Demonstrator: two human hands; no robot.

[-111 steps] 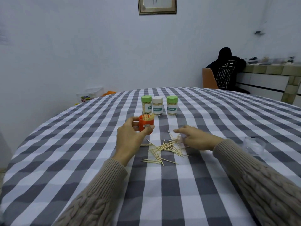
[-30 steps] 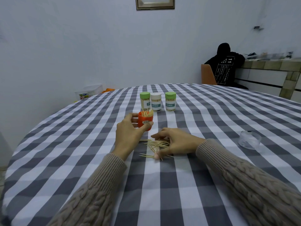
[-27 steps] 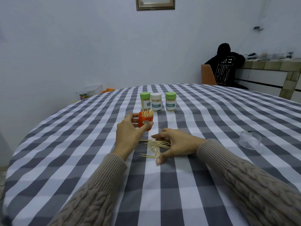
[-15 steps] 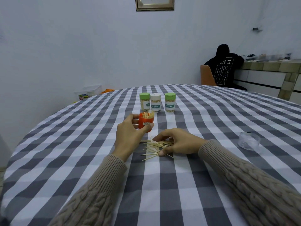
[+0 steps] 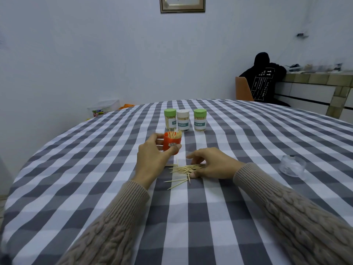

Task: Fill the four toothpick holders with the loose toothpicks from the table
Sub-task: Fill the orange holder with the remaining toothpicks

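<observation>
Covering round table, checked cloth (image 5: 191, 217); left grip (image 5: 152, 159) pinching orange holder (image 5: 171, 143), right grip (image 5: 212, 165) spread over toothpicks (image 5: 181, 169).

The tablecloth (image 5: 95, 169) has a check pattern of grey and white. The open toothpick holder (image 5: 171, 143) is orange. Behind it two holders have green lids (image 5: 170, 112) (image 5: 200, 111), and the middle one has a white lid (image 5: 182, 113); their labels are white with a teal band. The loose toothpicks (image 5: 183, 169) are pale wood colour. The sleeves (image 5: 298, 217) are beige cable knit. The wall (image 5: 95, 54) is pale blue-white.
</observation>
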